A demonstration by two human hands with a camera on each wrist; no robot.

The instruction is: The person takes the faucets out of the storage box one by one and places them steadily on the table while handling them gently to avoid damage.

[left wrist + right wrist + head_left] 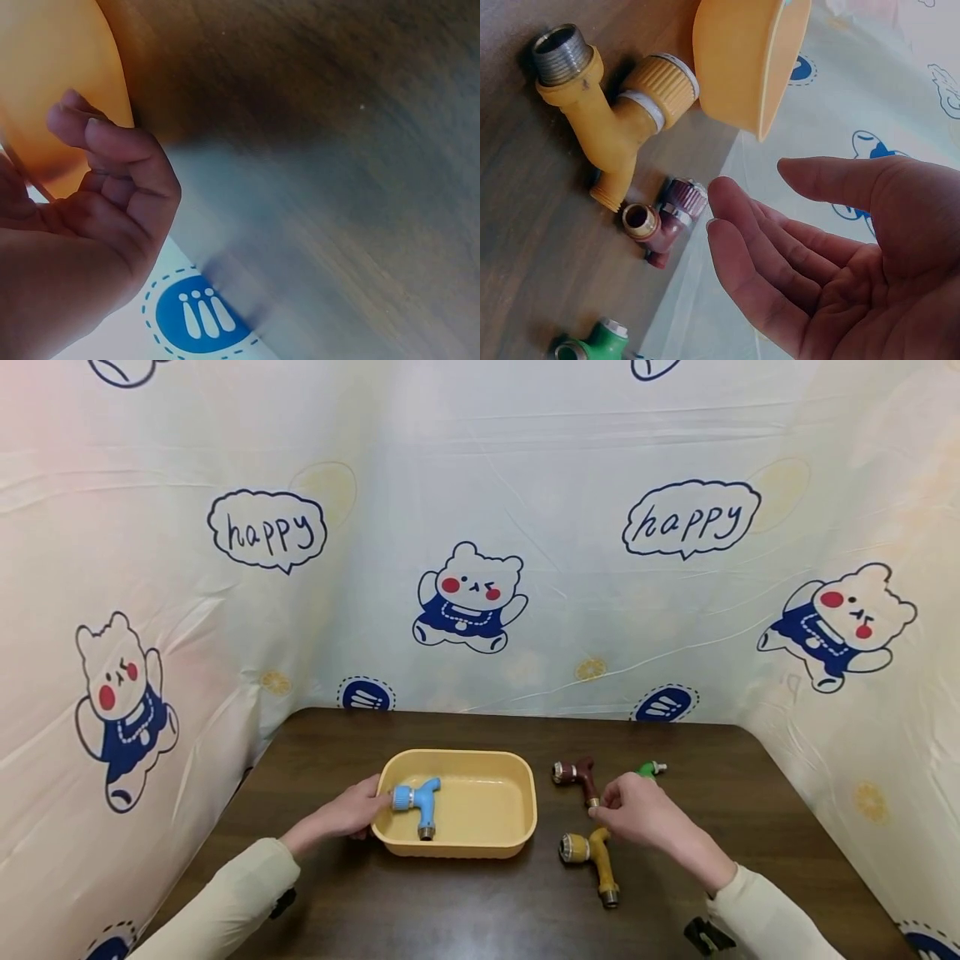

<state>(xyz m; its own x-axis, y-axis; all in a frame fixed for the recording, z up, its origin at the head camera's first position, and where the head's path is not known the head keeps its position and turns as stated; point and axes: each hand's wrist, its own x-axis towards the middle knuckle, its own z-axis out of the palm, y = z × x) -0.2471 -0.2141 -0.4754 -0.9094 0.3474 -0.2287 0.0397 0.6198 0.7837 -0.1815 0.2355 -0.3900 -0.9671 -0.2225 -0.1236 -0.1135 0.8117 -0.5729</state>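
A yellow plastic basin (480,852) stands on the table, and my left hand (358,807) grips its left end. In the left wrist view, the curled fingers of that left hand (127,187) lie against the basin's wall (67,45). A blue faucet (426,806) lies inside the basin. My right hand (641,810) hovers with thumb and fingers apart, holding nothing. Nearest to it are a dark red faucet (582,774), a yellow faucet (602,864) and a green faucet (648,769), partly hidden behind the hand. In the right wrist view the green faucet (604,343) is cut off by the frame.
The brown wooden table (465,910) carries everything. Behind it and at both sides hangs a pale curtain (480,468) printed with bears and "happy" bubbles.
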